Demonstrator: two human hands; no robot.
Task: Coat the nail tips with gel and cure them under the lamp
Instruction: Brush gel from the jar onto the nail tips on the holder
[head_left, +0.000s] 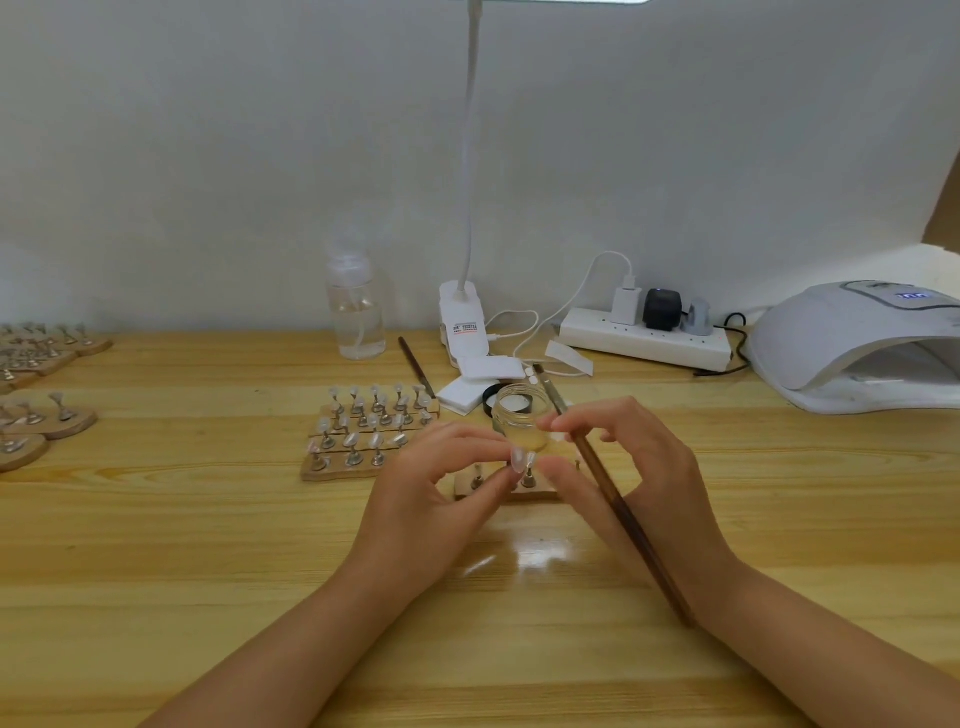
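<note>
My left hand (441, 483) pinches a clear nail tip (519, 458) that stands on a metal holder (529, 477) above a small wooden base (506, 491). My right hand (623, 457) grips a long brown brush (623, 512) between thumb and fingers, its bristle end pointing up past an open glass jar (519, 421) of gel. The white curing lamp (862, 343) sits at the far right with its display lit.
A wooden board (363, 436) with several nail tips on stands lies left of my hands. More boards (36, 415) sit at the far left. A clear pump bottle (356, 306), desk lamp base (465, 327), power strip (649, 338), white pads (478, 382) and a second brush (415, 366) line the back.
</note>
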